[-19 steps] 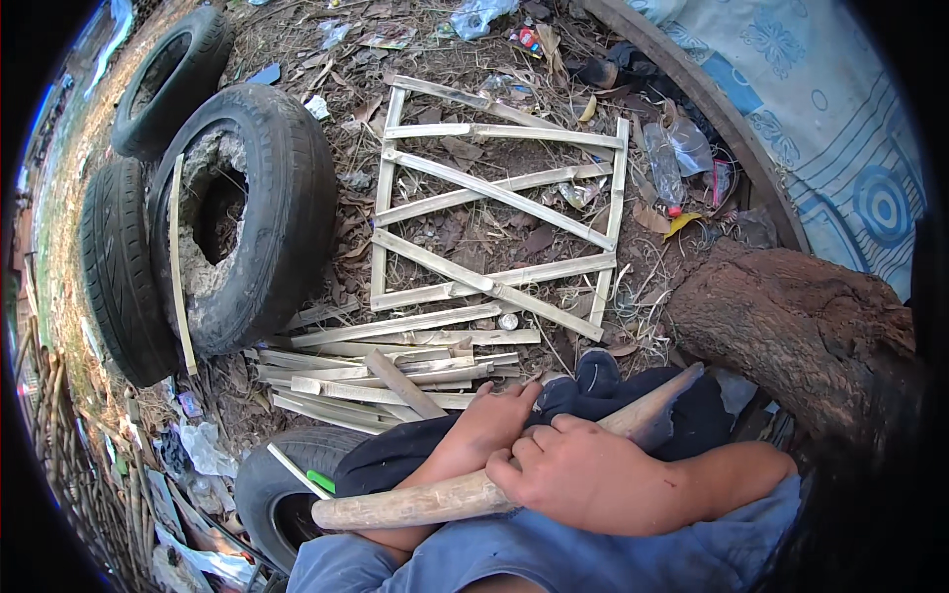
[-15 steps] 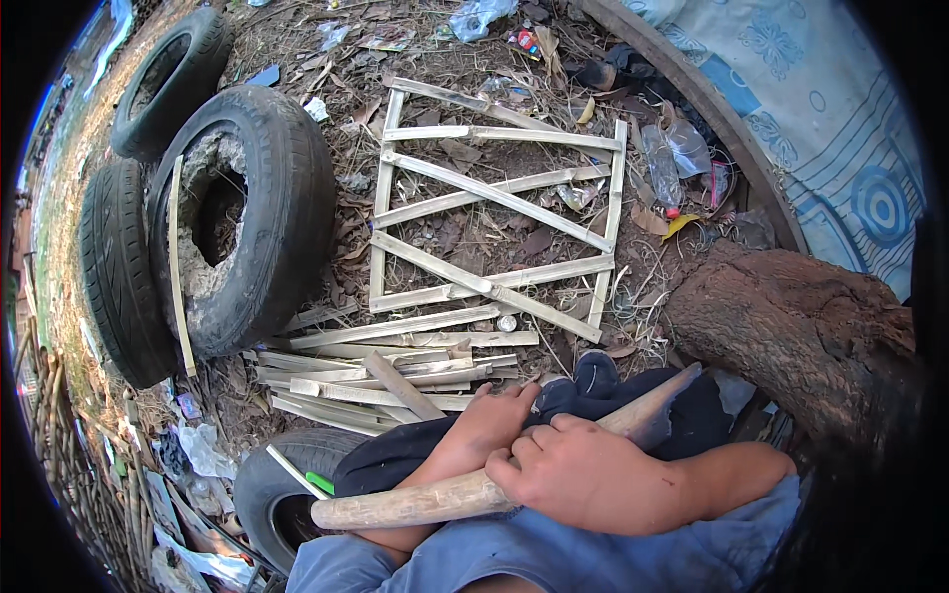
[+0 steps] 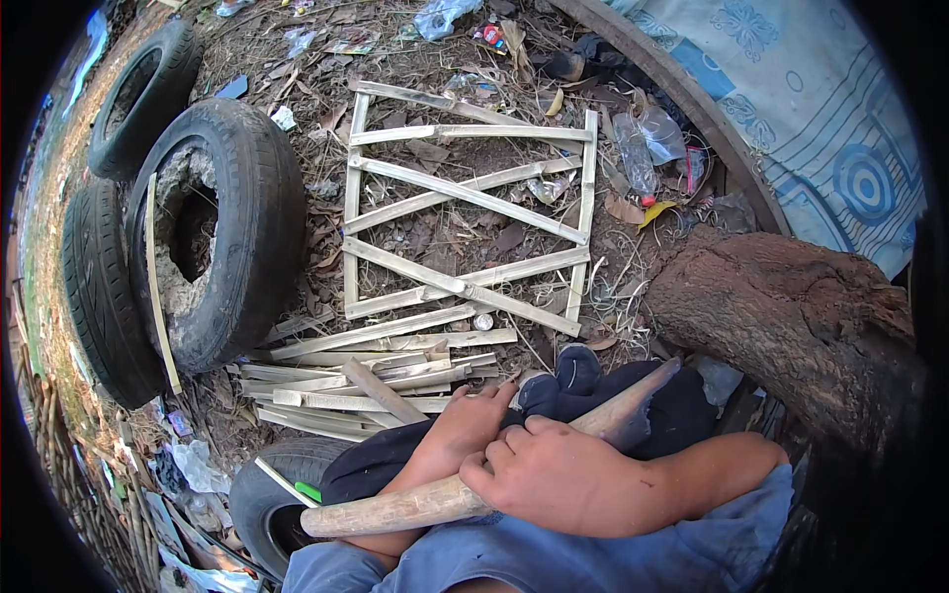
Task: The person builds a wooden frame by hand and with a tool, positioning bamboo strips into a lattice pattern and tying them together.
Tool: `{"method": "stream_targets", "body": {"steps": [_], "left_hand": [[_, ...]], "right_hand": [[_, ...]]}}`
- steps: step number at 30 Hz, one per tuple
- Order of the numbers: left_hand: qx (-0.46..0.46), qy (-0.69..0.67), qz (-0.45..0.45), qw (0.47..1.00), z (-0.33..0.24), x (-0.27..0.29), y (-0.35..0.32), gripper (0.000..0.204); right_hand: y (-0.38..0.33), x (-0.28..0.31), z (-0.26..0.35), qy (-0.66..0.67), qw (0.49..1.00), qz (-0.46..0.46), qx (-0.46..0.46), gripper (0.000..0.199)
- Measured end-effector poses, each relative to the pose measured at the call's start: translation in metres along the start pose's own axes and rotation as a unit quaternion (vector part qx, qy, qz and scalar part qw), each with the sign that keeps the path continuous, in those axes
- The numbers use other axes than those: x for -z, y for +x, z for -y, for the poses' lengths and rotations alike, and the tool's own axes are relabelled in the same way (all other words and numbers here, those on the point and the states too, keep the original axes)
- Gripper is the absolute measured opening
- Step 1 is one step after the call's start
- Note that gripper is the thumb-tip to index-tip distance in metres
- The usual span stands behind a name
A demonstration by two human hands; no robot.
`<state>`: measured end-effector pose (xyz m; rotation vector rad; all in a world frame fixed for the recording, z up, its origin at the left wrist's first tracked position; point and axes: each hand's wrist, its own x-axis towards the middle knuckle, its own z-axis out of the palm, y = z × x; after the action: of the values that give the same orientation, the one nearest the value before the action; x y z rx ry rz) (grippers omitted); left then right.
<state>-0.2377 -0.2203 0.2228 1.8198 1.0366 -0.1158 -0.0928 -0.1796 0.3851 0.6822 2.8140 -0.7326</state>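
Across my lap lies a thick, pale wooden stick [image 3: 400, 506], passing over my left forearm. My right hand [image 3: 559, 474] is closed over the stick, its fingers curled around the upper side. My left hand [image 3: 470, 420] sits just beyond the stick, over my dark-clothed leg, its fingers pointing forward and slightly apart; I see nothing in it. In front of me, flat split-bamboo strips lie on the ground as a lattice frame [image 3: 465, 287], with crossing diagonals between two upright side strips. A pile of loose bamboo strips [image 3: 326, 400] lies nearer, with a short thick stick [image 3: 381, 390] on top.
Several old tyres [image 3: 272, 227] stand at the left, one with a strip leaning on it; another tyre [image 3: 259, 484] is beside my left leg. A rough tree trunk [image 3: 781, 306] is at the right. Beyond are a patterned blue sheet [image 3: 820, 128] and a plastic bottle [image 3: 635, 158].
The whole view has shifted slightly, so the ground things appear a little further left. Both hands and the stick keep their places on my lap.
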Motion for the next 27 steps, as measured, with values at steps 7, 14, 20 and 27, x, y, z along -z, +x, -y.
{"method": "stream_targets", "body": {"steps": [7, 14, 20, 27], "left_hand": [[-0.051, -0.037, -0.003, 0.998, 0.006, -0.014, 0.018, 0.059], [-0.085, -0.062, -0.093, 0.990, 0.028, 0.009, 0.095, 0.046], [-0.048, 0.101, -0.347, 0.931, 0.033, 0.085, 0.303, 0.048], [0.110, 0.230, -0.273, 0.928, 0.051, 0.109, 0.405, 0.050]], "right_hand": [[-0.015, 0.010, -0.004, -0.029, 0.999, 0.002, -0.042, 0.019], [-0.073, 0.020, -0.045, -0.008, 0.955, -0.203, -0.218, 0.030], [-0.119, 0.025, -0.061, 0.103, 0.961, -0.140, -0.215, 0.056], [-0.170, 0.010, -0.094, 0.120, 0.945, -0.129, -0.277, 0.056]]}}
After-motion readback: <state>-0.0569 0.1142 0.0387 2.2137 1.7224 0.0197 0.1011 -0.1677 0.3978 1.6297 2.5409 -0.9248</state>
